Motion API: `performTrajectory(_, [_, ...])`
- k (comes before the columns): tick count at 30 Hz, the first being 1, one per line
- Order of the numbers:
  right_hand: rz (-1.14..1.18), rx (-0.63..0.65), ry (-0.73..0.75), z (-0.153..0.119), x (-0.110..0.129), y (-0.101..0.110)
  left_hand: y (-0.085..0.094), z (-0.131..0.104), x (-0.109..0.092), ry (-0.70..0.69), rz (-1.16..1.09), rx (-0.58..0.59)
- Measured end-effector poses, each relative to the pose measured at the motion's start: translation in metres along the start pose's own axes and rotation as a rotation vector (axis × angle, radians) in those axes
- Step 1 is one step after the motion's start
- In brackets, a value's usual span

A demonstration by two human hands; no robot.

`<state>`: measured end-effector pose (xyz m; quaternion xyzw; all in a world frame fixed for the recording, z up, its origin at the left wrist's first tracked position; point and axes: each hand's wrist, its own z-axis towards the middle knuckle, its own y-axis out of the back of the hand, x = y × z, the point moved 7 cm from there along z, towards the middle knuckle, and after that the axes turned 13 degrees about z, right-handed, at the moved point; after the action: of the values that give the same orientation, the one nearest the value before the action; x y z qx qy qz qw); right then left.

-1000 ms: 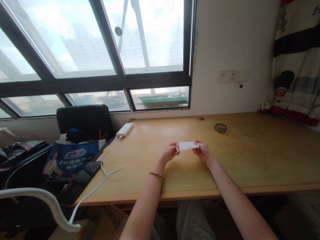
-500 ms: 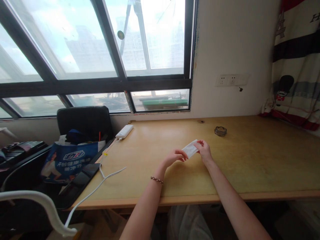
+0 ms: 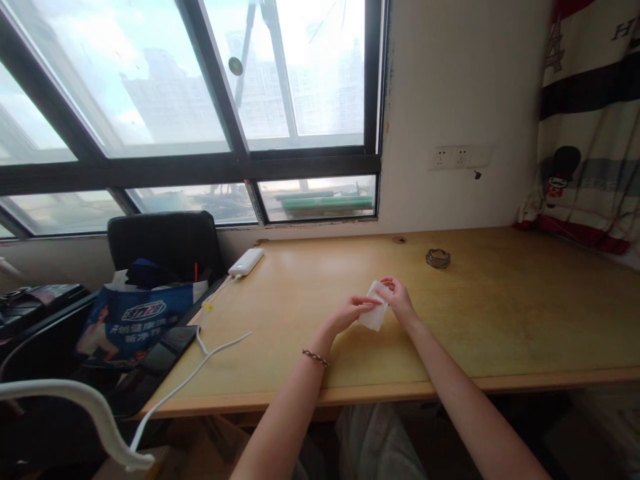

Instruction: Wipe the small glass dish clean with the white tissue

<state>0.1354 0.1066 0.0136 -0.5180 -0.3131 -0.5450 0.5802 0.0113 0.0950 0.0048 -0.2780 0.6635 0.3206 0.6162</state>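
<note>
A small white folded sheet, like paper or tissue, (image 3: 371, 319) is held above the wooden table (image 3: 300, 360). My left hand (image 3: 350, 313) grips it from the left, with fingers laid across its front. On the right side, my right hand (image 3: 397, 298) pinches its upper edge. The two hands are close together, their fingertips nearly meeting over the sheet. A braided bracelet (image 3: 315, 357) is round my left wrist.
A dark round ring-shaped object (image 3: 438, 259) lies at the table's back right. At the left edge sit a white power bank (image 3: 246, 263) and a white cable (image 3: 193, 375). A blue bag (image 3: 145, 320) rests on a black chair (image 3: 163, 237).
The white sheet has turned more upright and shifted slightly left and down. My left fingers now reach further across it, and my right hand has moved slightly left.
</note>
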Motion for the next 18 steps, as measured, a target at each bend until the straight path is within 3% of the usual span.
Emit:
performTrajectory(9, [-0.148,-0.205,0.068,0.01,-0.004,0.025,-0.009,-0.004,0.005,0.064,0.03,0.154])
performTrajectory(18, [-0.196,-0.335,0.123,0.009,0.005,0.038,-0.005,-0.005,-0.001,0.064,0.052,0.117])
